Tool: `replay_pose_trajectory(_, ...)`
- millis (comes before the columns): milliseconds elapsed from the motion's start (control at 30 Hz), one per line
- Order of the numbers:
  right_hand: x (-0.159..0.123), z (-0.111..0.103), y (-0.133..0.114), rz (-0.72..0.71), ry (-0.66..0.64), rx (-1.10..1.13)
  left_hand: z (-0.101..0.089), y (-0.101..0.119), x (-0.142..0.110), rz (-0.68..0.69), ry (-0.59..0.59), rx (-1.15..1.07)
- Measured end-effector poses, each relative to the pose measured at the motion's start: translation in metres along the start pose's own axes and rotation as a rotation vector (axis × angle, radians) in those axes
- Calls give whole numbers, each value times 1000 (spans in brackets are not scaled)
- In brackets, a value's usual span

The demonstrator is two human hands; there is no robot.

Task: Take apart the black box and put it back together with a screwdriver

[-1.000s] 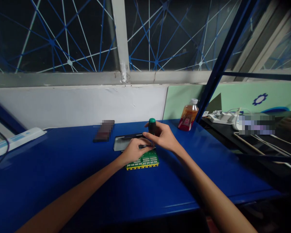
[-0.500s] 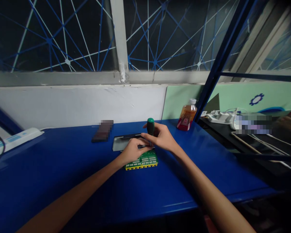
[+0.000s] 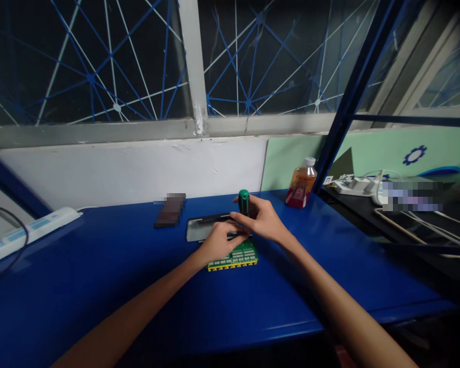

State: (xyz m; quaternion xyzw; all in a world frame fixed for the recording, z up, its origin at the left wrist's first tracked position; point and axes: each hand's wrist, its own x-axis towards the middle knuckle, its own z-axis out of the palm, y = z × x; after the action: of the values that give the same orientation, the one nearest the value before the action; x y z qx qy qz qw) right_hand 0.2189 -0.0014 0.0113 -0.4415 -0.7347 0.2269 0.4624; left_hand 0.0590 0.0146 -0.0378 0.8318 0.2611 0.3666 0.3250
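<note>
My right hand (image 3: 266,220) is closed around the green handle of a screwdriver (image 3: 244,202), which stands nearly upright with its tip hidden by my fingers. Below it lies a green circuit board (image 3: 246,252) with a yellow strip along its front edge and rows of small pale parts. My left hand (image 3: 220,241) rests over the board's left and rear part, its thumb and fingers pinched together near the screwdriver's lower end. What that pinch holds is hidden. Just behind the board sits a shallow grey tray-like piece with a dark rim (image 3: 197,230), partly covered by my hands.
On the blue table (image 3: 138,286), a dark flat object (image 3: 170,212), partly blurred out, lies behind and left. A bottle of reddish drink (image 3: 301,184) stands at the back right, beside a blue frame post (image 3: 341,120). A white power strip (image 3: 34,230) lies far left.
The whole view has shifted slightly, so everything appears farther right. Both hands stay at the board, and the screwdriver handle shows a brighter green side.
</note>
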Motion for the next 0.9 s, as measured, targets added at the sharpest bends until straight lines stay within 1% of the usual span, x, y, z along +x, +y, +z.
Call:
replay_pose_trajectory(167,0,-1,0,9,-5,41,0,-1,-1,52,-19,52)
replay_pose_trajectory(300,0,-2,0,26,3,56,-1,-1,-1,48,-13,101)
replay_pose_trajectory(500,0,-1,-1,6,19,28,-2,3,-1,79,-25,87)
replay_pose_trajectory(600,0,-1,-1,16,9,24,-1,2,-1,69,-30,92)
replay_pose_trajectory(733,0,-1,-1,28,11,22,1,1,-2,50,6,117)
replay_pose_trajectory(900,0,1,1,22,16,47,0,3,-2,93,-11,121)
